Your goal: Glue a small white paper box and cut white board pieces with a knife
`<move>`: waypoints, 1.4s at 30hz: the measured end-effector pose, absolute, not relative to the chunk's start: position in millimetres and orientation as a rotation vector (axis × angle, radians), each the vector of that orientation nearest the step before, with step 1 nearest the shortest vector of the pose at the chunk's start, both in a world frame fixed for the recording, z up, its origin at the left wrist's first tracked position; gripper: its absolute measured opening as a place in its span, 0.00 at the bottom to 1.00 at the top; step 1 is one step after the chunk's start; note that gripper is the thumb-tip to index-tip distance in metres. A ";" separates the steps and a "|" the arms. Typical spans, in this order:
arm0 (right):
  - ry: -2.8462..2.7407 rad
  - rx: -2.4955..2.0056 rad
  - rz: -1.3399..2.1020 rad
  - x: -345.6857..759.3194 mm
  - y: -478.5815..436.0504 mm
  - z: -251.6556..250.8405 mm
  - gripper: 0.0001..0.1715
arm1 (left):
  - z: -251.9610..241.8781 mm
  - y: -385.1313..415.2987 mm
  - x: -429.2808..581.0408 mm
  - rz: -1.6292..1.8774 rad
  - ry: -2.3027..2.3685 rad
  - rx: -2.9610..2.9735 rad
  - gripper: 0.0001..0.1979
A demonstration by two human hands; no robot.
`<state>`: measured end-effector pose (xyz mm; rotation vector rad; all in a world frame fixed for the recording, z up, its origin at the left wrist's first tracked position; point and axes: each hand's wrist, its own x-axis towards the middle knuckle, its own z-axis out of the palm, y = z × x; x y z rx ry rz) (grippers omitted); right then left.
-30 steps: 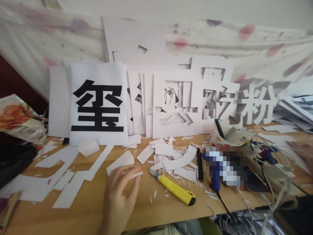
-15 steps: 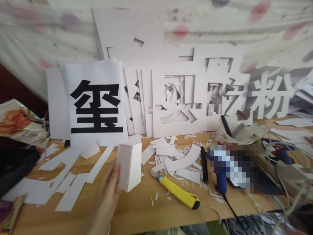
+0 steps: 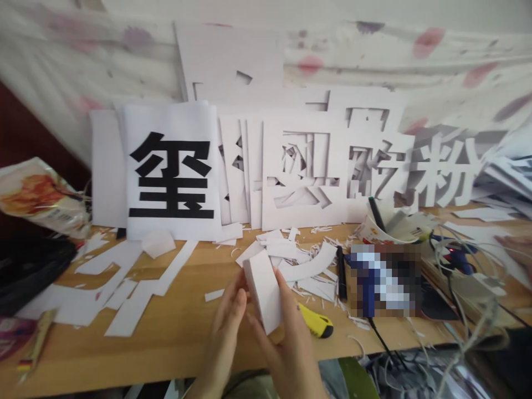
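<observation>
Both my hands hold one white foam block (image 3: 262, 288) above the front of the wooden table (image 3: 174, 332). My left hand (image 3: 224, 332) grips its left side with curled fingers. My right hand (image 3: 286, 343) wraps its right side and underside. The block is tilted, its upper end pointing away from me. A yellow utility knife (image 3: 316, 324) lies on the table just right of my right hand, partly hidden by it. White foam offcuts (image 3: 303, 266) lie scattered behind the block.
A printed black character sheet (image 3: 172, 172) and cut-out white boards (image 3: 303, 166) lean against the back wall. A blue glue gun (image 3: 368, 293), a black pen (image 3: 341, 274), a paper cup (image 3: 382, 233) and tangled cables (image 3: 469, 266) fill the right. A snack bag (image 3: 37, 199) lies far left.
My left hand lifted the white block from the table and carried it right. My right hand came in and took hold of it too, covering part of the knife.
</observation>
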<state>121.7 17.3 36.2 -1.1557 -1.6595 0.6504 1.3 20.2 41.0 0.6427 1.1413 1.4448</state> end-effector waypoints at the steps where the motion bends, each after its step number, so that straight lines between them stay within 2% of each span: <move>1: -1.718 -1.128 0.626 123.5 17.5 37.6 0.46 | 47.3 20.5 -2.3 1.487 1.117 0.675 0.44; 4: -1.991 -0.956 0.604 128.3 14.9 48.2 0.52 | 68.7 16.4 -17.6 1.545 1.153 0.675 0.56; 6: -2.122 -0.880 0.603 132.4 10.0 57.5 0.58 | 79.8 9.6 -33.1 1.510 1.222 0.698 0.52; 9: -2.160 -0.962 0.592 145.1 3.7 66.4 0.63 | 85.9 1.2 -68.5 1.643 1.339 0.605 0.41; 11: -2.181 -1.004 0.562 158.1 2.9 66.7 0.59 | 84.5 1.5 -100.8 1.844 1.475 0.432 0.32; 14: -2.135 -1.073 0.508 176.9 4.0 62.4 0.46 | 80.2 12.1 -153.8 1.987 1.643 0.307 0.21; 17: -2.079 -1.126 0.469 187.4 2.7 58.8 0.36 | 75.9 28.9 -194.8 1.915 1.809 0.325 0.16; 22: -2.106 -1.070 0.402 193.8 1.7 49.4 0.27 | 67.2 48.6 -216.6 1.600 1.951 0.508 0.21; 31: -2.287 -0.957 0.394 218.7 30.8 32.5 0.21 | 59.3 48.2 -233.7 1.175 2.490 0.776 0.21; 34: -2.331 -0.969 0.389 223.2 38.5 31.9 0.19 | 58.9 47.8 -231.4 1.139 2.629 0.901 0.23; 38: -2.295 -1.024 0.333 215.9 44.4 20.4 0.16 | 57.7 55.4 -202.7 1.252 2.782 1.176 0.31; 42: -2.159 -1.115 0.205 198.0 45.5 10.3 0.15 | 52.5 91.4 -155.0 1.102 2.333 1.842 0.19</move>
